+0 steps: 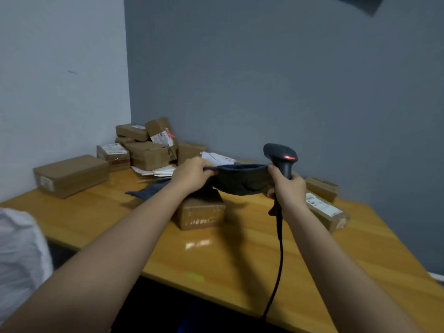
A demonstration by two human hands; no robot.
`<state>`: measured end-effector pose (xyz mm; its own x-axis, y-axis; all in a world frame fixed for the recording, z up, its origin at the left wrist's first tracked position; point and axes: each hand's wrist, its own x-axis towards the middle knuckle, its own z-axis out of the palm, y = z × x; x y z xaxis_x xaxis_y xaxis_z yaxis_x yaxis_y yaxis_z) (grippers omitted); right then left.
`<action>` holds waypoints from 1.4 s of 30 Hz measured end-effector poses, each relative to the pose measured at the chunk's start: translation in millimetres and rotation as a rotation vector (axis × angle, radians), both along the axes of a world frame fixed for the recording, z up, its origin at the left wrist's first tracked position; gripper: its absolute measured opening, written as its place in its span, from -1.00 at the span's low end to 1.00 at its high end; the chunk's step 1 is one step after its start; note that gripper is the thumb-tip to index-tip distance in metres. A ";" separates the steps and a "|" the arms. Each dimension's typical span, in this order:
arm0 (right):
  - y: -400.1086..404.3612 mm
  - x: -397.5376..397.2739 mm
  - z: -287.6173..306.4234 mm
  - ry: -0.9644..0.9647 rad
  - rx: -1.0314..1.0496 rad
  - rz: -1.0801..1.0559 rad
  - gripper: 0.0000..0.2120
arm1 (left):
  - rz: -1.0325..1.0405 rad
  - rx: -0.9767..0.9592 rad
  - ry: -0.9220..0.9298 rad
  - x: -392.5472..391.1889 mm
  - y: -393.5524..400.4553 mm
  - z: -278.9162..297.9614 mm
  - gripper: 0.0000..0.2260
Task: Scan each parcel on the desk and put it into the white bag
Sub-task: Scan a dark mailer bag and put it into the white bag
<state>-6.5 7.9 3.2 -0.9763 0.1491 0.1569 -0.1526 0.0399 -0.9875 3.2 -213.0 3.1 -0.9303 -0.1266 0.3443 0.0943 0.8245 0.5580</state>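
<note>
Parcel time: the soft dark grey bag parcel (242,180) hangs in the middle of the frame, long side left to right, between 2 hands, left hand (192,174) pinching its edge, right hand (287,188) gripping the black scanner (281,159) just beside it.

One view only, head-worn, wide-angle. It is looking forward and slightly down from the near edge of the desk (216,255), facing the room corner where a pale wall (60,68) is meeting a grey wall (288,80). Both forearms are reaching in from the bottom edge, so the left hand (192,174) and right hand (288,191) are sitting near mid-frame, close to the lens. The desk is running away toward the corner, its far boxes (144,145) looking small. The white bag (21,255) is cropped at the left edge. Straight lines are bowing outward toward the frame edges.
</note>
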 end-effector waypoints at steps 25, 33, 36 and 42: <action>4.4 44.8 -28.4 -0.068 0.018 -0.107 -0.84 | 0.057 -0.186 0.027 47.5 11.0 -75.2 -0.57; 31.8 69.6 32.9 0.051 -0.136 -0.038 -0.67 | 0.160 0.028 0.183 69.2 48.4 13.2 -0.75; 40.1 68.9 41.9 0.092 -0.126 0.008 -0.74 | 0.142 0.065 0.209 68.3 54.9 40.6 -0.79; 50.4 73.9 28.8 0.064 -0.072 0.073 -0.80 | 0.216 0.189 0.226 64.7 48.8 63.2 -0.77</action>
